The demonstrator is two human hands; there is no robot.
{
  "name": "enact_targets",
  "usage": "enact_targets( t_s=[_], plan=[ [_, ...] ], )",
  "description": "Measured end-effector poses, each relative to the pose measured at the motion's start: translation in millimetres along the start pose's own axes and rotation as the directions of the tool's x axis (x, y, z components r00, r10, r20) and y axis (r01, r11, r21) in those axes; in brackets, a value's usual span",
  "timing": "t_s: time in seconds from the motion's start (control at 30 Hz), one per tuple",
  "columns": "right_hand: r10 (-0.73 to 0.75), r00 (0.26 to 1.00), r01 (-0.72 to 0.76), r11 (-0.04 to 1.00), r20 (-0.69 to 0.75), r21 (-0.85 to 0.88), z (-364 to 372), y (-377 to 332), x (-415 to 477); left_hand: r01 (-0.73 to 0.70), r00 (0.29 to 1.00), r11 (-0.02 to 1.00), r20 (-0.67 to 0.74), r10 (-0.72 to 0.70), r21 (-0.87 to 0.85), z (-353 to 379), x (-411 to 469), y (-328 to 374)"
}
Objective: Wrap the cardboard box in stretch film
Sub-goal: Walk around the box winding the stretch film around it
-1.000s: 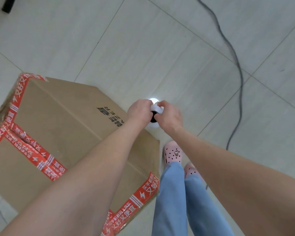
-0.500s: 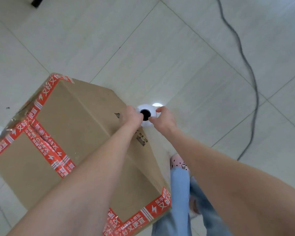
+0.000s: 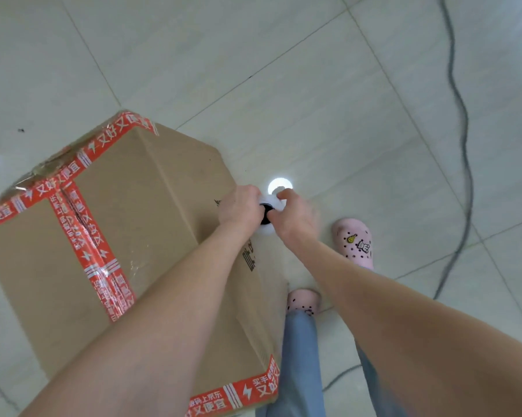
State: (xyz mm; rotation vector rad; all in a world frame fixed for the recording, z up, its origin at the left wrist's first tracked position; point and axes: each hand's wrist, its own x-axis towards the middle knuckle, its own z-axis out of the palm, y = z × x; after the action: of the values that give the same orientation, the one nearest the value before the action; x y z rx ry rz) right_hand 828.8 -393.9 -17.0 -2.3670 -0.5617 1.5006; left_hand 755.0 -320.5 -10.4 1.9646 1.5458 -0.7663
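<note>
The cardboard box (image 3: 127, 236), sealed with red printed tape (image 3: 82, 230), stands on the tiled floor (image 3: 283, 85) just left of the grip. The left hand (image 3: 240, 207) and right hand (image 3: 294, 215) both curl round a white stretch film roll (image 3: 268, 203), close against the box's side. Pink clogs (image 3: 356, 242) stand right of the grip, and a grey cable (image 3: 461, 145) runs farther right.

You have bright, even light with a cool green cast. The glossy floor (image 3: 313, 85) mirrors 2 round white glare spots, 1 near the centre, 1 at the left edge. Shadows are faint and soft. Tape (image 3: 103, 266) on the cardboard box (image 3: 151, 206) glints. The cable (image 3: 465, 127) smears with motion blur; tile seams bow toward the edges.
</note>
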Motion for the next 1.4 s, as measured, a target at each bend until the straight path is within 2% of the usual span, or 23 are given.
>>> enact_targets(
  t_s=[0.07, 0.13, 0.23, 0.33, 0.43, 0.57, 0.63, 0.73, 0.8, 0.97, 1.13, 1.3, 1.4],
  plan=[
    [-0.087, 0.996, 0.086, 0.994, -0.007, -0.068, -10, -7, 8, 0.103, 0.995, 0.984, 0.009, -0.103, -0.142, -2, 4, -1],
    [-0.152, 0.988, 0.152, 0.986, -0.007, -0.063, -18, -13, 16, 0.224, 0.974, 0.931, 0.031, -0.225, -0.288, -2, 9, -7],
    [-0.092, 0.994, 0.09, 0.995, 0.065, 0.033, -24, -24, 25, 0.331, 0.938, 0.842, 0.051, -0.342, -0.426, -4, 12, -11],
    [-0.005, 0.981, 0.0, 1.0, 0.193, 0.024, -21, -32, 29, 0.409, 0.902, 0.779, 0.083, -0.423, -0.475, -8, 13, -9],
    [-0.024, 0.989, 0.021, 1.0, 0.148, 0.023, -20, -43, 33, 0.462, 0.876, 0.747, 0.11, -0.471, -0.478, -13, 13, -8],
    [-0.084, 0.988, 0.096, 0.992, 0.131, -0.087, -28, -60, 40, 0.451, 0.885, 0.75, 0.134, -0.446, -0.485, -18, 16, -4],
    [-0.086, 0.988, 0.101, 0.988, 0.129, -0.117, -31, -63, 43, 0.394, 0.913, 0.775, 0.111, -0.393, -0.495, -22, 22, 0],
    [-0.01, 0.988, 0.013, 1.0, 0.154, -0.02, -32, -62, 46, 0.266, 0.961, 0.866, 0.044, -0.274, -0.423, -30, 31, 7],
    [0.03, 0.979, -0.038, 0.999, 0.203, 0.033, -32, -60, 48, 0.226, 0.974, 0.904, 0.056, -0.221, -0.362, -32, 34, 11],
    [0.059, 0.969, -0.073, 0.996, 0.241, 0.05, -34, -59, 49, 0.244, 0.97, 0.888, 0.118, -0.215, -0.39, -30, 35, 13],
    [0.097, 0.97, -0.13, 0.982, 0.225, 0.138, -32, -68, 53, 0.252, 0.964, 0.822, 0.058, -0.26, -0.51, -33, 42, 14],
    [0.2, 0.954, -0.209, 0.978, 0.223, 0.017, -27, -74, 51, 0.193, 0.98, 0.937, 0.104, -0.169, -0.292, -50, 51, 6],
    [0.156, 0.966, -0.153, 0.988, 0.208, -0.027, -29, -86, 59, 0.177, 0.981, 0.952, 0.122, -0.151, -0.249, -56, 61, -1]
  ],
)
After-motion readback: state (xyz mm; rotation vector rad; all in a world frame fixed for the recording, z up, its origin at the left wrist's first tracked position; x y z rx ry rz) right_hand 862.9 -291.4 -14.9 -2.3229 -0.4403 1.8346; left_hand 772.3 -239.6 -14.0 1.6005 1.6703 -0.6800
